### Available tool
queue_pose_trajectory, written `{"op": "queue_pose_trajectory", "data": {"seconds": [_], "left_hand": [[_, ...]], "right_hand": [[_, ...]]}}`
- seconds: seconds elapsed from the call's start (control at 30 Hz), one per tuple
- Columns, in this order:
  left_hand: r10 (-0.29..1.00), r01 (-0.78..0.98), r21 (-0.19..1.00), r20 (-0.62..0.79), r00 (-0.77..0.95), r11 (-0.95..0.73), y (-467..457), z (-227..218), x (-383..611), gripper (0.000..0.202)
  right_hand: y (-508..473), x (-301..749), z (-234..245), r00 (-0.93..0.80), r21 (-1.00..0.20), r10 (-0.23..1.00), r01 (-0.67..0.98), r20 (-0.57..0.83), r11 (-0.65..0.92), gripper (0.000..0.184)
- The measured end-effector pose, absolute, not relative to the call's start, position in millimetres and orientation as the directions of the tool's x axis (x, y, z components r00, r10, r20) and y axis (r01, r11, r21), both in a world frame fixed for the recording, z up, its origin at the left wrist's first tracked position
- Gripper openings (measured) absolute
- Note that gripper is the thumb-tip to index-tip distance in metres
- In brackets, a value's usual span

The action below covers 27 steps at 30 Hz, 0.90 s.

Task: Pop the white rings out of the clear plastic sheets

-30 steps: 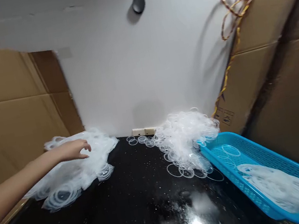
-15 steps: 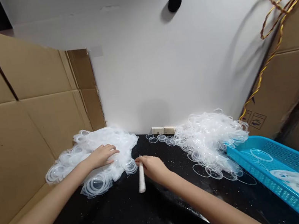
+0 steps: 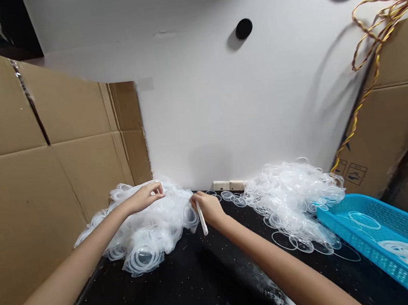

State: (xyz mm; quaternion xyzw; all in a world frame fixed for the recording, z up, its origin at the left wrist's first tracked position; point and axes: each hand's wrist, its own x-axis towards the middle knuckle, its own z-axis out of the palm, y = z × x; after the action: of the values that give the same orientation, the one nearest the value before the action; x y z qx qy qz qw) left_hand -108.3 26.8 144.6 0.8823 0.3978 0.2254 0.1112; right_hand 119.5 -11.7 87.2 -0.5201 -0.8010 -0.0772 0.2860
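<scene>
Two hands apart: left (image 3: 144, 198) pinching clear rings (image 3: 152, 240), right (image 3: 208, 209) clamped on white stick (image 3: 202, 221); carton print (image 3: 356, 173) unreadable.

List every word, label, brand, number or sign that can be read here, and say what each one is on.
Printed black marks on the cardboard sheet at right: boxed symbols, too small and blurred to read.
A smaller mark just left of them: too small to read.
No words, brands or numbers are legible elsewhere; none shows on the white stick in the right hand.
</scene>
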Motion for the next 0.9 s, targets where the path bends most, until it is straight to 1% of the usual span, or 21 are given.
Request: {"op": "queue_pose_trajectory", "data": {"seconds": [0.23,0.4,0.47,0.57,0.63,0.7,0.77,0.83,0.9], "left_hand": [[0.728,0.52,0.51,0.447,0.52,-0.685,19,218,-95,0.029],[0.684,0.371,0.576,0.583,0.437,-0.728,5,268,-74,0.028],[0.654,0.284,0.592,0.634,0.413,-0.754,-3,287,-62,0.027],[0.603,0.146,0.605,0.68,0.416,-0.783,-19,309,-40,0.024],[0.574,0.062,0.62,0.679,0.457,-0.782,-32,318,-22,0.024],[0.541,-0.025,0.644,0.662,0.519,-0.764,-44,318,-2,0.026],[0.524,-0.14,0.713,0.619,0.585,-0.687,-56,312,19,0.031],[0.527,-0.215,0.791,0.556,0.642,-0.573,-66,301,37,0.042],[0.548,-0.202,0.855,0.47,0.692,-0.479,-74,289,51,0.063]], "right_hand": [[-23,137,205,-0.238,-0.117,0.681,0.894,0.693,0.432,0.024],[-45,150,272,-0.177,-0.094,0.603,0.916,0.778,0.391,0.026],[-50,156,295,-0.137,-0.092,0.544,0.923,0.828,0.372,0.025],[-56,168,326,-0.107,-0.065,0.409,0.921,0.906,0.384,0.021],[-62,177,345,-0.122,-0.03,0.337,0.91,0.934,0.413,0.021],[-70,186,359,-0.144,0.005,0.29,0.902,0.946,0.432,0.022],[-82,196,369,-0.159,0.031,0.271,0.905,0.949,0.424,0.02],[-96,206,376,-0.182,0.057,0.288,0.917,0.94,0.395,0.018],[-111,216,380,-0.221,0.093,0.339,0.93,0.915,0.357,0.016]]}}
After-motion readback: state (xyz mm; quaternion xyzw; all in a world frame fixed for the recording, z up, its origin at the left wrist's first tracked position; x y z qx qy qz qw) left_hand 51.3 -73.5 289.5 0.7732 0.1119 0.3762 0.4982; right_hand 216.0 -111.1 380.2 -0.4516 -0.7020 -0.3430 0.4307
